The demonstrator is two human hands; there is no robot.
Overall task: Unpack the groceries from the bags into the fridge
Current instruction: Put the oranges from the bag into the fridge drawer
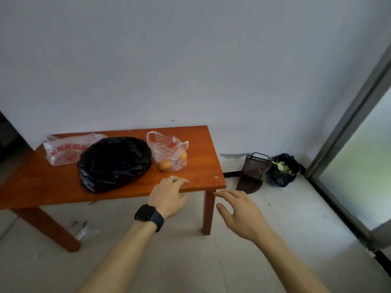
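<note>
Wood table [53,187] under loose fingers [180,180] of L hand [169,194]; R hand [240,213] empty.

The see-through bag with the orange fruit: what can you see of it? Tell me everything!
The see-through bag is thin, crinkly plastic with two loop handles sticking up. Inside lie two round orange fruits and something red that I cannot make out. It sits slumped on the wooden table near its right end, close beside the black bag. No hand touches it; the left hand is at the table's front edge, short of it.
</note>
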